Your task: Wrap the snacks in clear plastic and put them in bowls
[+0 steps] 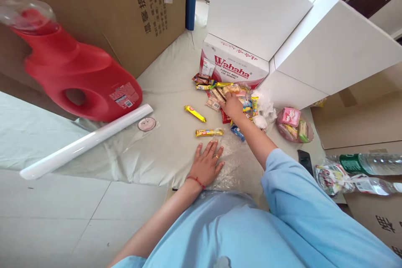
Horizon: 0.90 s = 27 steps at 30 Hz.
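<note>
My left hand (205, 165) lies flat on the cloth-covered table, fingers spread, holding nothing. Just beyond its fingertips is a yellow snack packet (209, 132), and a second yellow stick packet (195, 113) lies further off to the left. Over a heap of small wrapped snacks, my right hand (233, 106) bends its fingers down onto a clear-wrapped snack (219, 94) with a brown and cream filling. The fingertips are partly hidden there. Around that hand are a blue packet (238, 132), an upright yellow packet (254, 106) and a red packet (225, 117).
Behind the heap stands a Wahaha carton (234, 65) against white panels (251, 8). A pink bowl (309, 133) of snacks, a phone (305, 161) and plastic bottles (377, 163) are right. Left are a red jug (91, 75), a white roll (91, 140) and a round pink item (147, 124).
</note>
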Available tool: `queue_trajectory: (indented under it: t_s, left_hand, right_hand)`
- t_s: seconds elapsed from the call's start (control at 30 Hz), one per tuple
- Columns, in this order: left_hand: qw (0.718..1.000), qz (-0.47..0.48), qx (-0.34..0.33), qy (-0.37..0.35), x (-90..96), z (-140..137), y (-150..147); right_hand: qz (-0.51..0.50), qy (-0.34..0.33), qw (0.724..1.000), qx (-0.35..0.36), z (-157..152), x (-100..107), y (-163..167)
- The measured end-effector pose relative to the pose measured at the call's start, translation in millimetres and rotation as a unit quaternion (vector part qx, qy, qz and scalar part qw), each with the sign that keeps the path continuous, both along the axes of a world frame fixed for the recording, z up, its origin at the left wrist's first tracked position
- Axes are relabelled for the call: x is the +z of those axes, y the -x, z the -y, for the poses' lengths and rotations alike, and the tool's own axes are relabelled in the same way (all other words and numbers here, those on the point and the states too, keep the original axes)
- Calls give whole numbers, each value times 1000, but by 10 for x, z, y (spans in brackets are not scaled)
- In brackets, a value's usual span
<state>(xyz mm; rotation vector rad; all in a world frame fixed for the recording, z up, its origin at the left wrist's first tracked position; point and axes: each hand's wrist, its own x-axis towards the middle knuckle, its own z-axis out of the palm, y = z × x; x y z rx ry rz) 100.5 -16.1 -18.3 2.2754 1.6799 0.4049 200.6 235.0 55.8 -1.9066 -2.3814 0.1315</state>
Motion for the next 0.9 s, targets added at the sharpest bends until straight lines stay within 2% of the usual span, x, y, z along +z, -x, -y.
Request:
queue_trajectory:
  t_s: [0.1,0.2,0.27,0.33,0.4,0.47,0.57,0.67,0.73,0.8,0.9]
  left_hand:
    - [1000,8,2,-4,5,4,1]
    - [1000,16,5,-10,-4,5,0]
    - [1000,16,4,-18,-23,5,-2]
    - [1000,13,3,-27,-48,8,-4]
    - [999,12,2,-33,-68,9,-7]
    - [999,14,3,-32,-72,3,-5]
    - [1000,16,1,-19,-43,-32,19]
    - [1000,14,1,-7,-5,-90,74]
    - [1000,9,2,-4,7,-124,113]
    - [1000,-2,-1,-3,6,-144,141]
    - [1000,-20,-9,-5,-5,-149,153]
  right_hand:
    - [4,16,1000,-9,-186,-65,150]
    - [-83,33,996,5,-138,-57,-31]
    - [-187,51,981,22,49,-7,-319]
    - [-294,83,952,30,362,59,-686]
    - [-339,157,927,32,766,105,-1057]
    - [-318,228,917,76,1196,97,-1356]
    - [-253,247,923,154,1736,-25,-1589]
    - [-151,245,947,140,2024,-171,-1636]
    - [-107,245,955,128,2058,-203,-1642]
    - [-111,257,946,161,1967,-159,-1653]
    - [-138,224,942,211,1591,-7,-1646]
